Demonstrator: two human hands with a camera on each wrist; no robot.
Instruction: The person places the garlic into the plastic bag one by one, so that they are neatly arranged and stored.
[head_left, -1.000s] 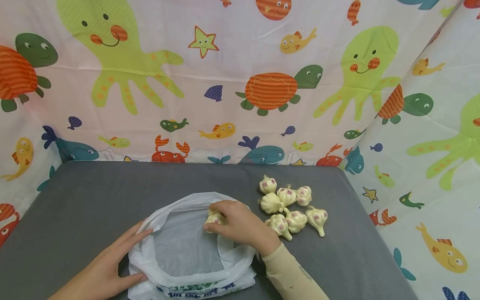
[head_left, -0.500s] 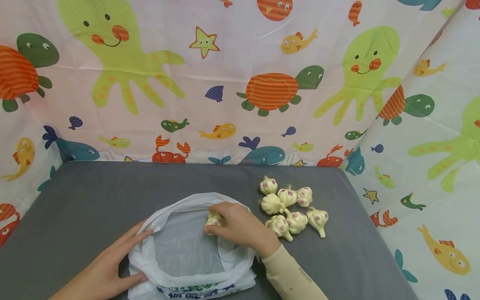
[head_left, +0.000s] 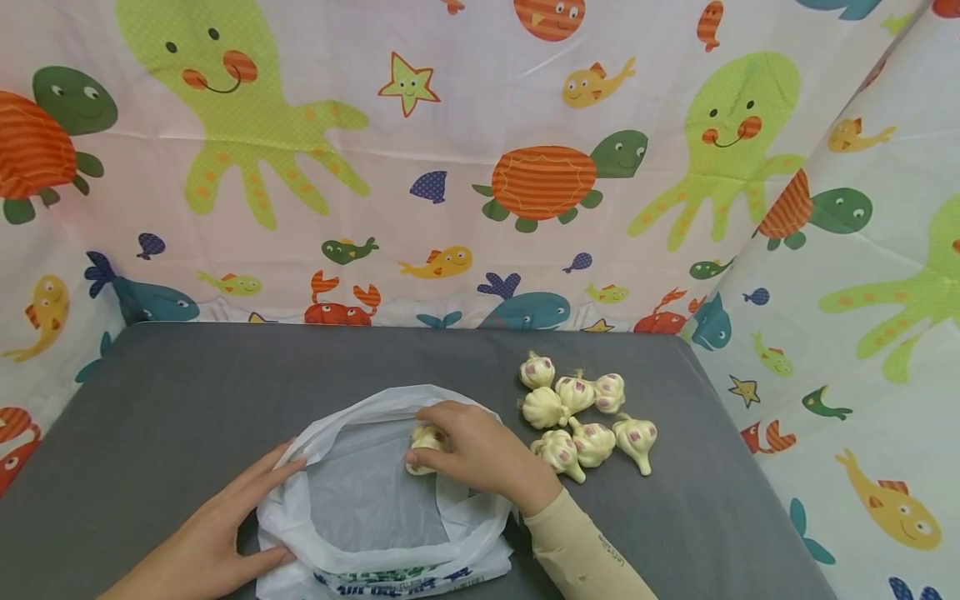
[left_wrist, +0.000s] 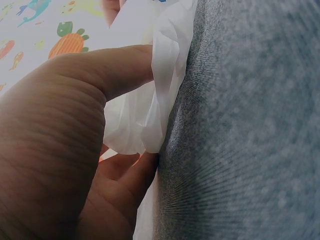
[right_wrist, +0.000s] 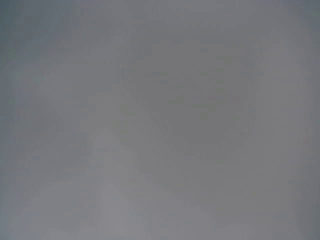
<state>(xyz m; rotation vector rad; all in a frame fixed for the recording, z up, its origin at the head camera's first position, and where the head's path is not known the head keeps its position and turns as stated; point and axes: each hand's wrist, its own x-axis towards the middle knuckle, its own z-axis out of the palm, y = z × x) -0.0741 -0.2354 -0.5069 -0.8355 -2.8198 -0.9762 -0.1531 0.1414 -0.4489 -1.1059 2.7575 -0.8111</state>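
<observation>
A white plastic bag (head_left: 288,500) with blue and green print on its front lies with its mouth spread wide. My left hand (head_left: 217,517) holds its left side, the long fingers at the rim and the thumb lower down at the front. Up close in the left wrist view, the thumb (left_wrist: 125,70) meets the white plastic (left_wrist: 167,75). Inside the mouth, at the right, my right hand (head_left: 476,446) grips a garlic bulb (head_left: 420,462) between thumb and fingers, which cover part of it. The right wrist view is only a grey blur.
Several garlic bulbs (head_left: 543,408) lie in a loose cluster on the grey tabletop (head_left: 225,367), right of the bag. A curtain (head_left: 450,100) printed with sea animals stands along the back and sides.
The garlic bulb in my right hand has shifted slightly left and down, showing more of itself. My left hand and the bag stay in place.
</observation>
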